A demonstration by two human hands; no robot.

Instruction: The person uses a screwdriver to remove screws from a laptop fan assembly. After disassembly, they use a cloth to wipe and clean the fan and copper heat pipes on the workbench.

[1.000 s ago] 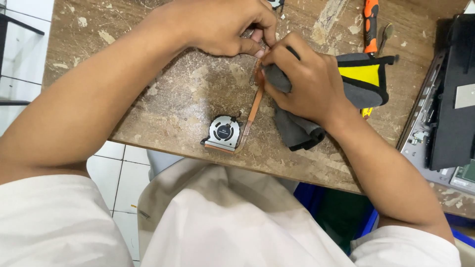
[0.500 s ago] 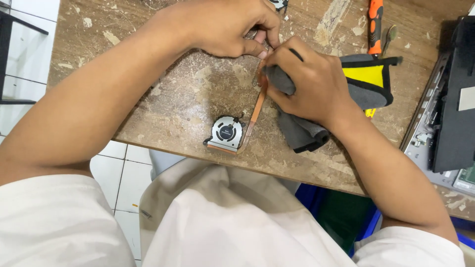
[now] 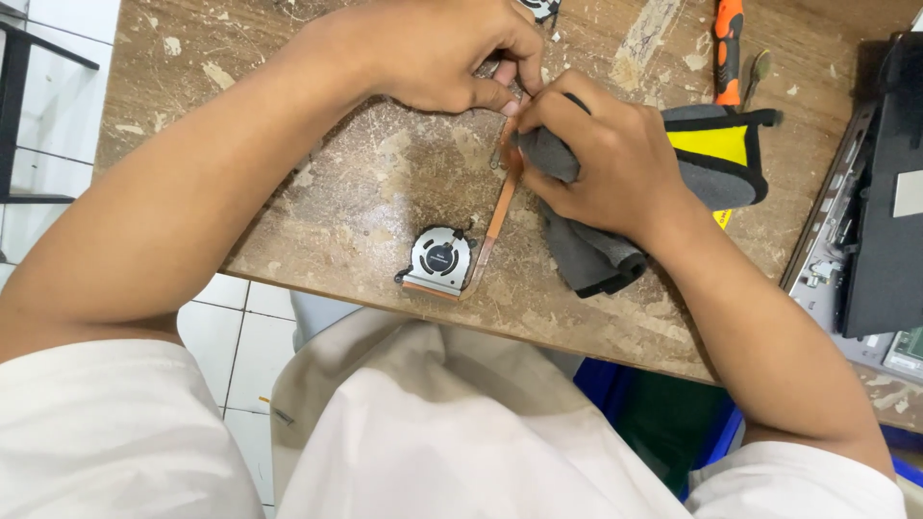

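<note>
1. Copper catches the eye in the head view: a thin copper heat pipe runs from the far end, where both hands meet, down to a small silver cooling fan lying flat near the front edge of the scarred wooden surface.

2. Left hand comes in from the top, fingers curled shut, thumb and forefinger pinching the far end of the pipe assembly and pressing it to the wood.

3. Right hand is closed around a bunched grey cloth, pushing a fold of it against that same far end, right beside the left fingertips. The rest of the cloth trails out below the palm onto the surface.

4. How far along? My read is that the wiping is in mid-course: the cloth sits on the metal at the top end only, and the part under the fingers is hidden, so I cannot tell how clean it is. The pipe's lower run and the fan lie bare and untouched by either hand.

5. Round about: a yellow-and-black pouch lies just behind the right hand, an orange-handled tool lies beyond it, and an opened dark laptop chassis sits at the right edge, well apart from the fan.

6. Below the surface edge, white clothing fills the foreground, with pale floor tiles at left.
</note>
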